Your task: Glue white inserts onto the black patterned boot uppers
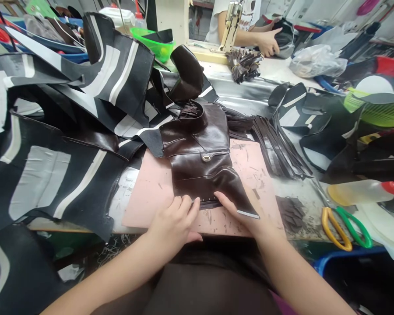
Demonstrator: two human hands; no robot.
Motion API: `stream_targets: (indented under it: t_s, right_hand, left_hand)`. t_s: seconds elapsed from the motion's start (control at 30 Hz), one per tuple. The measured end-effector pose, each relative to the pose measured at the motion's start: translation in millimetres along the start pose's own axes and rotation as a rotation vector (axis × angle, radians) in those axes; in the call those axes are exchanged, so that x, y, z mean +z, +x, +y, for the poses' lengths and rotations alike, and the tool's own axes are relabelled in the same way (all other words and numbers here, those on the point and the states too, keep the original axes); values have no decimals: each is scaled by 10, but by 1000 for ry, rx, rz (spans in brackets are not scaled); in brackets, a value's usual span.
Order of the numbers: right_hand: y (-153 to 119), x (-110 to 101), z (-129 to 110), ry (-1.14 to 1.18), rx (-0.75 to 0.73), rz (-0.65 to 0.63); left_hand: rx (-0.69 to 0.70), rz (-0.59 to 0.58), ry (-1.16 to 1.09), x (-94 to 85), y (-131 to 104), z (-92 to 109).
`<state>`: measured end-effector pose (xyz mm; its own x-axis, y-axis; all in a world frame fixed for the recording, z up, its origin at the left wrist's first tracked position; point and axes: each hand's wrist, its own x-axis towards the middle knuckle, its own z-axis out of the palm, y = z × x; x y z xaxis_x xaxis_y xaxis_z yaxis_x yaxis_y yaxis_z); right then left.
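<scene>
A dark brown leather piece [200, 175] with stitched seams and a small metal fitting [206, 157] lies on a pink board [147, 192]. Along its near edge runs a narrow dark strip [210, 204] with small pale marks above it. My left hand [177, 218] rests its fingertips on the left end of that edge, the thumb stretched out apart below. On the right, my right hand [246, 214] grips the leather piece, thumb on top near the marks and the other fingers hidden beneath. A pale band shows at the piece's lower right corner.
Stacked black-backed leather pieces [85, 183] with white tape fill the left. Dark leather strips [276, 148] lie behind the board. At right are scissors [354, 227], a red-capped bottle [354, 192] and a blue bin [328, 262]. Across the table, a person's hand [267, 41] handles a dark item.
</scene>
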<state>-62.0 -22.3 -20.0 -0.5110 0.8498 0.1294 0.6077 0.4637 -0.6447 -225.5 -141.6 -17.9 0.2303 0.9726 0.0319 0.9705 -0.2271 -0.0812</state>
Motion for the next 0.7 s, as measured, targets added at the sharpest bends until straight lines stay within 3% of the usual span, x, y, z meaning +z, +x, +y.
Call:
stream_targets:
  t_s: [0.13,0.27,0.37,0.5,0.57,0.7]
  right_hand:
    - [1,18,-11,-95,2,-32]
    - [-18,-137,152,-243,21,-66]
    - [-72,-320,355,-40,87,-156]
    - [-139,-399,451,425,347,-108]
    - [-128,-348,415,487,329,-62]
    - [5,-223,392,397,254,42]
  left_hand:
    - [120,-42,-15,-4,106,58]
    - [166,-117,-1,-40,201,154]
    - [210,-110,-10,-39,247,189]
    - [225,-62,-39,12,260,215]
    - [230,-32,-52,31,253,228]
    - [221,-18,-75,31,269,225]
